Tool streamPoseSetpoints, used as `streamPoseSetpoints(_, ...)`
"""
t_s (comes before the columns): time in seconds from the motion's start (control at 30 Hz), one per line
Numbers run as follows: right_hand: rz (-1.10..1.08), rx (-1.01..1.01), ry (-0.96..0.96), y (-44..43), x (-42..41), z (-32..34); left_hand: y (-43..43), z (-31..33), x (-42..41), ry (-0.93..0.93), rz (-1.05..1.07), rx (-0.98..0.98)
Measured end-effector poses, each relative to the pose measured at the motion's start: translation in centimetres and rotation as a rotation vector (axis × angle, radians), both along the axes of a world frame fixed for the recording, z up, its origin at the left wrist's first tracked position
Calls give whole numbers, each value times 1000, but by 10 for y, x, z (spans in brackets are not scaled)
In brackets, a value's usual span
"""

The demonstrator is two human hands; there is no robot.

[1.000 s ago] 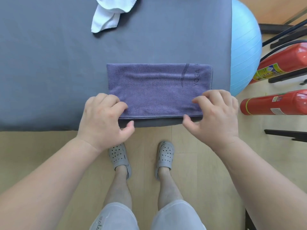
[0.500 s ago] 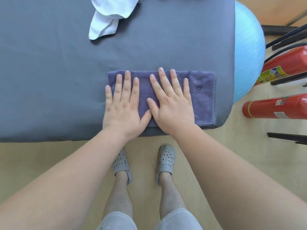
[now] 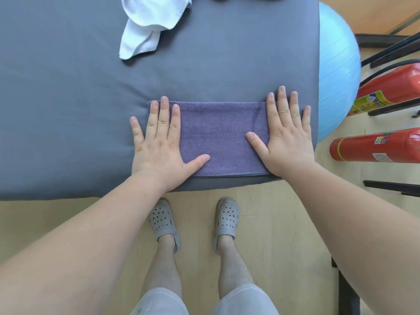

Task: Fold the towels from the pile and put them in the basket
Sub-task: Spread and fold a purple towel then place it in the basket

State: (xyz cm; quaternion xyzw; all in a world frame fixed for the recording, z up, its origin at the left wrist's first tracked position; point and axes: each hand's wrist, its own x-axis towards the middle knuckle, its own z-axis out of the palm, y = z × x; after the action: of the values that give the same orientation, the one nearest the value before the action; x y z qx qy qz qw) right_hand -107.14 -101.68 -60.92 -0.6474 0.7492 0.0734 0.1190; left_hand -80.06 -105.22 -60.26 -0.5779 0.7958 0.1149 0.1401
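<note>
A purple towel, folded into a long rectangle, lies flat near the front edge of the grey padded table. My left hand presses flat on the towel's left end with fingers straight and spread. Over the right end my right hand lies flat too, fingertips reaching past the far edge. A crumpled white towel lies at the back of the table. No basket is in view.
A light blue exercise ball sits just right of the table. Two red fire extinguishers lie on the wooden floor at the right, beside black metal bars. My feet in grey clogs stand below the table's front edge.
A second ago both hands gripped the towel's near edge. Then they lay flat side by side at its middle. Now they have slid apart to its two ends.
</note>
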Motion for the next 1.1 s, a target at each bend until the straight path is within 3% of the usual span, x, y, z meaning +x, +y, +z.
streamPoseSetpoints(0.2,-95,14,110,-1,17,20,1,11,6,23,-11,-29)
streamPoseSetpoints(0.27,-117,-29,77,-1,42,30,3,16,10,91,62,-73)
streamPoseSetpoints(0.43,67,-91,-22,-5,102,25,7,15,18,142,185,-70)
streamPoseSetpoints(0.83,19,-30,-29,-4,108,5,7,18,23,281,241,-30)
streamPoseSetpoints(1.1,21,-9,-16,-7,109,2,-1,34,20,664,309,1)
